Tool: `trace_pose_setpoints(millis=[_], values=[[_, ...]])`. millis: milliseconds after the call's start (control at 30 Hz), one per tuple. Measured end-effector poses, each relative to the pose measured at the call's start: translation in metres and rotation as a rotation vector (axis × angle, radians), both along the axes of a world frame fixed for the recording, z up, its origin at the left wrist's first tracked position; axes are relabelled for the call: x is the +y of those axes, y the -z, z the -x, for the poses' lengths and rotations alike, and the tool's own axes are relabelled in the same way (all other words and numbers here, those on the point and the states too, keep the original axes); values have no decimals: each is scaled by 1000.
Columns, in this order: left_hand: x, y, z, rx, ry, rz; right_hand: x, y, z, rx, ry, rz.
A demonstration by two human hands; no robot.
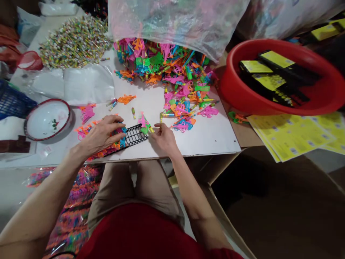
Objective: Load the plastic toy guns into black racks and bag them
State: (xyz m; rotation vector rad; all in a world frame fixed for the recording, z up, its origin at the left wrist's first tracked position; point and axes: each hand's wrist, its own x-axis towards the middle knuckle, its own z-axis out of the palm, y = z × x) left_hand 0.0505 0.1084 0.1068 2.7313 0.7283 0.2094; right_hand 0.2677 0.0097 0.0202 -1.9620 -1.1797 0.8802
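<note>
My left hand lies curled over a row of small coloured plastic toys set in a black grid tray at the table's near edge. My right hand is at the tray's right end, its fingers pinched on a pink and green plastic toy. A big heap of the same bright plastic toys spills from a clear plastic bag just beyond.
A white enamel bowl stands at the left, with a pile of small wrapped sticks behind it. A red basin with black and yellow packs sits at the right above yellow printed sheets. An open cardboard box is below.
</note>
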Motion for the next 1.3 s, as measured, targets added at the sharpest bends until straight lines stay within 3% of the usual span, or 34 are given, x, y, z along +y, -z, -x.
trace_pose_setpoints(millis=[67,133,233,333,400,567,767,967,1300], values=[[0,1,1,-21,4,-5,-11,2,13,286,44,-150],[1,2,1,-29,-4,-13,-18,6,34,423,91,-214],[1,3,1,-28,-10,-3,-20,16,65,425,103,-111],[0,2,1,-42,-6,13,-17,24,81,427,9,-59],[-1,1,0,-45,-9,6,-16,27,84,351,-91,-77],[-3,-2,1,-28,-6,-9,-20,22,83,-130,-312,-75],[-7,-4,2,-18,-51,20,-18,1,78,-373,-541,-81],[-9,-7,0,-16,-76,39,-5,-15,78,-410,-659,37],[-8,-10,0,120,-14,29,-7,-3,81,-449,-617,-88]])
